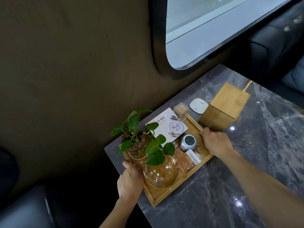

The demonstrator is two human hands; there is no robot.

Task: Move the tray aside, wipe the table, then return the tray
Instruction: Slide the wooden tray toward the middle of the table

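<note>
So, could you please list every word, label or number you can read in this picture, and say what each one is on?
White card on the tray: large printed characters and a round logo, too blurred to read.
White slip by the brown packets: one line of print, not legible.
Round silver device: dark face with markings, too small to read.
White pad on the table: thin line marks only, no words.

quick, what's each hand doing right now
Left hand: closed on the near-left edge of the tray.
Right hand: closed on the tray's far-right edge.
</note>
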